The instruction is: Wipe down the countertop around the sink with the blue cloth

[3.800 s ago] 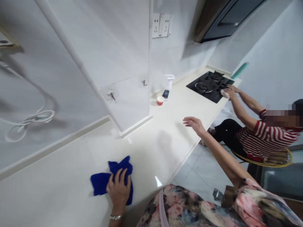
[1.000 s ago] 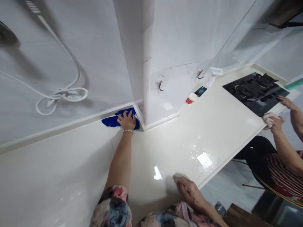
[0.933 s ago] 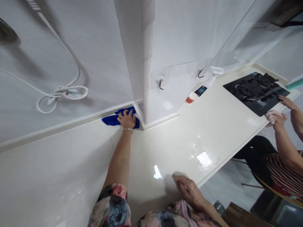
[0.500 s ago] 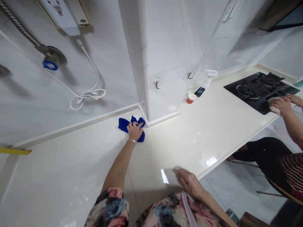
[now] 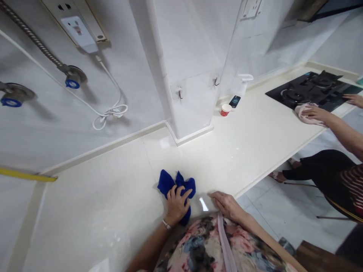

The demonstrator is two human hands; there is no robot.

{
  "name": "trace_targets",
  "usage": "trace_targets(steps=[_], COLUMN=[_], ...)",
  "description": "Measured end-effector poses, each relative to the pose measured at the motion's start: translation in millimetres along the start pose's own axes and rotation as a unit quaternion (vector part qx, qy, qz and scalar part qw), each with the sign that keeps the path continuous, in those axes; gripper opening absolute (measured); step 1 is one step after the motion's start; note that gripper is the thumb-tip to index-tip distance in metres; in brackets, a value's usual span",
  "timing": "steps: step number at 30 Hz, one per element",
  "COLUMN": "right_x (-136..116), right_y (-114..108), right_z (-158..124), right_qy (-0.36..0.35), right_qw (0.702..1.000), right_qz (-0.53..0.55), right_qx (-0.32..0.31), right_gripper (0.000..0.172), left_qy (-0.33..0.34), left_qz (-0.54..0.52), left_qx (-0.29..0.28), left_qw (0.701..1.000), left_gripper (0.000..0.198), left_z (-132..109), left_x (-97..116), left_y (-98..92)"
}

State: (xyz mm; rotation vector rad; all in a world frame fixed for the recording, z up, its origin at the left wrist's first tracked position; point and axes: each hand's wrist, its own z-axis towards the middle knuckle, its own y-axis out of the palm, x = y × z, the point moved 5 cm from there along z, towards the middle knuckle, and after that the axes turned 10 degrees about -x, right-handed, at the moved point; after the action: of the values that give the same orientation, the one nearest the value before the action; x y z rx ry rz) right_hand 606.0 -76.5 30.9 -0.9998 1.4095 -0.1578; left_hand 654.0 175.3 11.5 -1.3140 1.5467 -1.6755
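My left hand (image 5: 177, 204) presses a crumpled blue cloth (image 5: 170, 184) onto the white countertop (image 5: 113, 196), close to my body, with its fingers curled over the cloth. Just to the right, my right hand (image 5: 227, 205) lies flat on the counter near its front edge, fingers stretched out and holding nothing. A bracelet is on my left wrist.
A white pillar (image 5: 181, 75) with hooks rises behind. Beyond it stand a red paper cup (image 5: 225, 110), a phone (image 5: 235, 101) and a spray bottle (image 5: 243, 84). Another person's hand (image 5: 314, 112) presses a pink cloth (image 5: 303, 112) beside the black gas hob (image 5: 309, 90). A coiled cable (image 5: 112, 113) hangs on the wall.
My left hand has drawn the blue cloth from the pillar's base corner back toward me, near the front edge. My right hand stays on the counter. The other person's cloth has moved along the hob.
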Motion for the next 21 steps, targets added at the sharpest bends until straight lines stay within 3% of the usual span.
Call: trace_targets(steps=[2, 4, 9, 12, 15, 21], right_x=[0, 0, 2, 3, 1, -2], right_y=[1, 3, 7, 8, 8, 7], right_z=[-1, -3, -7, -7, -2, 8], right_qy=[0.005, 0.007, 0.013, 0.023, 0.020, 0.005], right_qw=[1.000, 1.000, 1.000, 0.999, 0.999, 0.999], right_qz=[-0.002, -0.006, -0.017, -0.023, -0.023, -0.035], right_qx=[0.001, 0.003, 0.002, -0.007, -0.020, -0.034], right_gripper=[0.034, 0.033, 0.035, 0.036, 0.035, 0.039], left_qy=[0.016, 0.007, -0.153, -0.261, -0.339, -0.343], left_qz=[0.001, 0.005, 0.034, 0.035, 0.014, 0.001], left_qx=[-0.014, -0.010, 0.081, 0.150, 0.189, 0.205], left_qw=[1.000, 1.000, 0.984, 0.953, 0.921, 0.917], left_gripper=[0.051, 0.049, 0.043, 0.045, 0.047, 0.048], left_z=[-9, -8, 13, 37, 69, 132], left_x=[1, -12, -88, -135, -167, -191], left_y=[4.2, 1.2, -28.4, -49.7, -64.5, -78.2])
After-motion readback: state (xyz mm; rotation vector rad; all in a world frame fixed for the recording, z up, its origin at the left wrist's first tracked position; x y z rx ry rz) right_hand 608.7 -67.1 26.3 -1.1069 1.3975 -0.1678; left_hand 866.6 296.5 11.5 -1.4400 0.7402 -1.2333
